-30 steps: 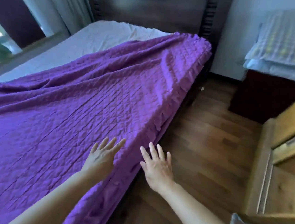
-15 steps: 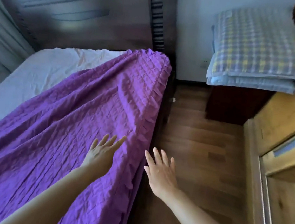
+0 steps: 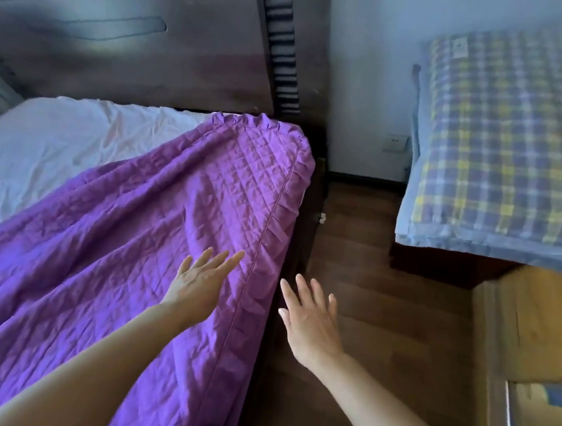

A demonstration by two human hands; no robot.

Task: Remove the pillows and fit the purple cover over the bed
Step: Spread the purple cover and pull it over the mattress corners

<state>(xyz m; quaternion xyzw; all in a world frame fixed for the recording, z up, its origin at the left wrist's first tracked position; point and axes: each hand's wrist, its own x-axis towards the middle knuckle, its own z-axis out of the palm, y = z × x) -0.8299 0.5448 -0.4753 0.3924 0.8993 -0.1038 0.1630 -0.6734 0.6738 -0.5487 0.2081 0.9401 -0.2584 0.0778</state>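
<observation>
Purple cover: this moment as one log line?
left hand spread over purple quilted cover; right hand spread beside dark bed; white sheet part bare

My left hand (image 3: 198, 282) and right hand (image 3: 311, 320) are bare and slim-fingered. Both forearms are bare too, as far as they show.

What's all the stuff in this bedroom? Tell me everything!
purple cover: one, purple, slantwise over the right side of the bed
sheet: one, white, bare at upper left
headboard: one, dark brown, behind the bed
pillows: seemingly two stacked, blue-yellow check, on a dark stand, right
socket: one, white, on the wall
floor: one, brown wood, right of bed
cabinet: one, light wood, lower right
left hand: one, fingers straight, over the cover
right hand: one, fingers spread, beside the bed's edge
</observation>
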